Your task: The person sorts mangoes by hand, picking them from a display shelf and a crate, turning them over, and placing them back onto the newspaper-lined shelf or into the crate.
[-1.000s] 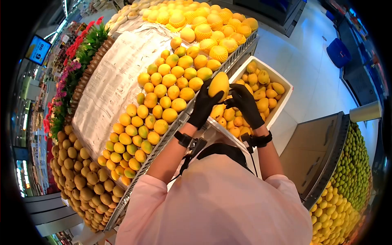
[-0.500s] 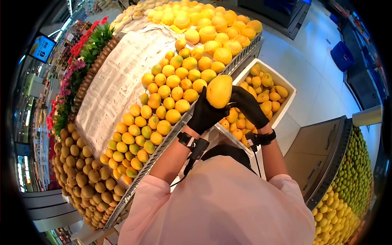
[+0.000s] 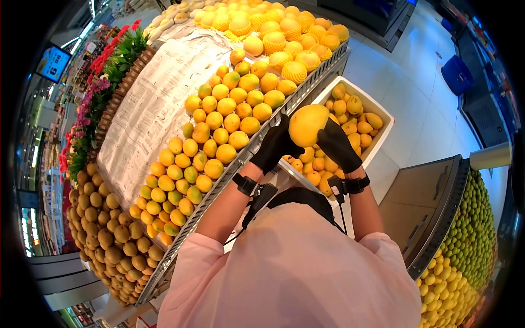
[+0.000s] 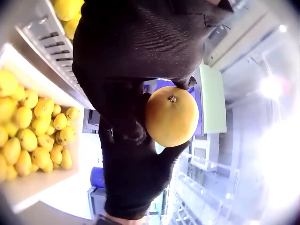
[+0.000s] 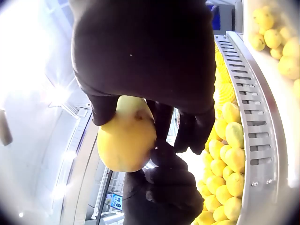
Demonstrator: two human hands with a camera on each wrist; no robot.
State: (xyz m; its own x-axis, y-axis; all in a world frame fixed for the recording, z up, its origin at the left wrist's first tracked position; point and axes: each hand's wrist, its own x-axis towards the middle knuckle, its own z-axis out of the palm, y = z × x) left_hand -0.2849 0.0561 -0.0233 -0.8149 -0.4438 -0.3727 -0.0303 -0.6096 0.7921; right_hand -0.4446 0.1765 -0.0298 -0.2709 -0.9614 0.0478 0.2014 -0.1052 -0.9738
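A yellow mango is held up between two black-gloved hands, above the near side of a white foam box of mangoes. The left hand grips it from the left and below. On its right side, the right hand has thumb and fingers against the fruit. One end of the mango, with its stem mark, faces the left wrist view. In the right wrist view the mango sits under the right hand's thumb and fingers, with the left hand beneath.
Left of the hands, a slotted metal rail edges a sloped display of mangoes, bare paper and net-wrapped fruit. Brown round fruit lies at the lower left. A cabinet and green fruit stand right.
The mango has turned from upright to tilted and moved slightly right. The right hand, earlier with fingers beside the fruit, now grips its right side.
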